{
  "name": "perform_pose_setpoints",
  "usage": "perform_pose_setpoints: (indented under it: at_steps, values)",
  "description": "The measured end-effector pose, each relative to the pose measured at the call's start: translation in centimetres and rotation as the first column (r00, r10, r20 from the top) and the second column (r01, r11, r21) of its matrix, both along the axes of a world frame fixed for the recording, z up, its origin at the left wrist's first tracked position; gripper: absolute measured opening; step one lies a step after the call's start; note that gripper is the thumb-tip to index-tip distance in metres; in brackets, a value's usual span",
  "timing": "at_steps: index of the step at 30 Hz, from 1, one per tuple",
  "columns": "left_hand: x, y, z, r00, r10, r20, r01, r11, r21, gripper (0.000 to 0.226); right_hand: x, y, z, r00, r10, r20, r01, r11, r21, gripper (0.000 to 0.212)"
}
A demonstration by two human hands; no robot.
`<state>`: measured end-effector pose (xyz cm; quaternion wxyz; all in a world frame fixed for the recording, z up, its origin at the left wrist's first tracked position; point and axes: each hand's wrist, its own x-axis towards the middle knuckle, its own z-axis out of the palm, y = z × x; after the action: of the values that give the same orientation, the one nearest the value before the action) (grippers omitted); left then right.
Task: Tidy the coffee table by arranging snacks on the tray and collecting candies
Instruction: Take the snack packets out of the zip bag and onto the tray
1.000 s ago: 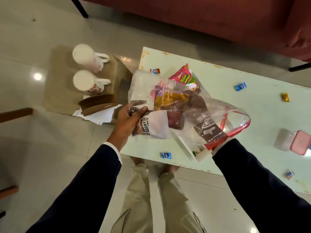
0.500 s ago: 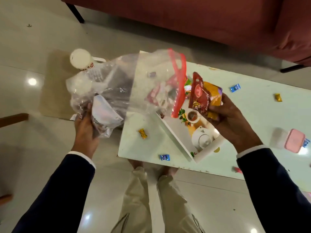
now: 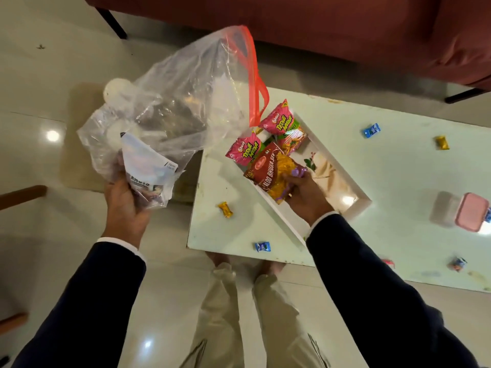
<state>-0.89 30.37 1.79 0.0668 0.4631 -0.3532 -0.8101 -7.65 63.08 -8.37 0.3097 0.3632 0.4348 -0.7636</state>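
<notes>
A: Left hand (image 3: 125, 205). What does it hold?

B: The bottom of a clear plastic bag (image 3: 172, 110), off the left edge of the coffee table (image 3: 398, 166), over the floor. Fingers curl round the bag and a white packet (image 3: 148, 166) inside it. The bag's red-edged mouth points up and right, its red handle hanging near the tray.

A: Right hand (image 3: 305, 195)?

B: Over the white tray (image 3: 356, 208), which sits on the table's near-left part, turned at an angle. Fingers and thumb pinch a red snack packet (image 3: 268, 168) with orange contents showing; something purple sits at the fingertips, I cannot tell what. The packet lies in the tray's left half.

A: Other snacks in the tray?

B: Two pink packets. One pink packet (image 3: 243, 151) touches the red one at the tray's left corner; the second pink packet (image 3: 281, 123) lies at the far corner, just beside the bag's handle.

A: Candies?

B: Scattered on the table, outside the tray. A yellow candy (image 3: 225, 209) left of the tray, a blue candy (image 3: 262, 246) near the front edge. Beyond the tray, another blue candy (image 3: 371, 130) and a gold candy (image 3: 441, 142), near each other. A small wrapped one (image 3: 457, 263) front right.

A: Anything else?

B: A container with a pink lid (image 3: 470, 216) at the right edge of the view. A white cup (image 3: 117, 88) behind the bag, partly hidden.
</notes>
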Motion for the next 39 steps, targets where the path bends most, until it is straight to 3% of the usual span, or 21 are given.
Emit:
perform_pose_setpoints:
  at_steps: [3, 5, 7, 10, 13, 17, 23, 25, 26, 28, 31, 33, 36, 39]
  values:
    - [0.2, 0.3, 0.2, 1.0, -0.015, 0.006, 0.015, 1.0, -0.014, 0.054, -0.1, -1.1, -1.4, 1.0, 0.027, -0.009, -0.027, 0.999, 0.022, 0.035]
    - [0.5, 0.3, 0.2, 0.999, -0.043, 0.006, 0.043, 0.999, -0.015, 0.058, -0.2, -1.4, -2.3, 0.997, 0.075, -0.031, -0.061, 0.949, 0.309, 0.051]
    - [0.7, 0.3, 0.1, 0.998, -0.069, 0.007, 0.069, 0.997, -0.022, 0.066, -0.1, -1.6, -3.0, 0.99, 0.139, -0.001, -0.116, 0.832, 0.542, 0.069]
    - [1.0, 0.2, -0.4, 0.996, -0.084, -0.001, 0.084, 0.996, -0.001, 0.067, 0.3, -1.8, -3.3, 0.978, 0.207, 0.003, -0.181, 0.849, 0.496, 0.067]
    - [1.2, 0.1, -1.0, 0.996, -0.089, 0.005, 0.089, 0.996, 0.003, 0.061, 0.4, -1.7, -3.5, 0.939, 0.342, -0.029, -0.267, 0.782, 0.563, 0.074]
    - [1.2, 0.3, -1.3, 0.993, -0.117, -0.035, 0.118, 0.992, 0.034, 0.07, 0.4, -1.6, -3.9, 0.906, 0.422, 0.028, -0.358, 0.729, 0.584, 0.087]
    - [1.1, 0.9, -1.4, 0.988, -0.142, -0.056, 0.143, 0.99, 0.0, 0.08, -0.2, -2.3, -4.0, 0.826, 0.553, 0.114, -0.46, 0.541, 0.704, 0.09]
    - [1.4, 0.9, -1.9, 0.983, -0.166, -0.071, 0.167, 0.986, -0.003, 0.081, -0.7, -2.6, -2.4, 0.846, 0.514, 0.143, -0.421, 0.481, 0.769, 0.086]
    - [1.5, 0.8, -2.0, 0.981, -0.178, -0.071, 0.178, 0.984, -0.009, 0.081, -1.1, -2.6, -0.8, 0.888, 0.456, 0.068, -0.336, 0.54, 0.772, 0.079]
    - [1.5, 0.8, -2.1, 0.976, -0.208, -0.056, 0.206, 0.978, -0.043, 0.08, -1.8, -2.5, 3.4, 0.937, 0.302, -0.173, -0.122, 0.751, 0.649, 0.066]
    - [1.3, 1.2, -2.7, 0.969, -0.247, -0.021, 0.243, 0.963, -0.114, 0.051, -2.3, -0.5, 8.7, 0.845, 0.342, -0.412, -0.133, 0.88, 0.456, 0.027]
    - [1.2, 1.7, -3.2, 0.954, -0.3, -0.017, 0.294, 0.943, -0.158, 0.026, -2.4, 1.2, 10.5, 0.79, 0.427, -0.44, -0.237, 0.874, 0.423, 0.029]
    - [1.4, 2.5, -3.5, 0.933, -0.36, -0.013, 0.352, 0.919, -0.179, 0.023, -3.1, 3.3, 11.4, 0.738, 0.513, -0.439, -0.241, 0.807, 0.539, 0.025]
    - [1.5, 3.1, -3.6, 0.924, -0.38, -0.037, 0.366, 0.91, -0.196, 0.024, -3.9, 4.2, 11.9, 0.642, 0.684, -0.345, -0.206, 0.588, 0.782, 0.028]
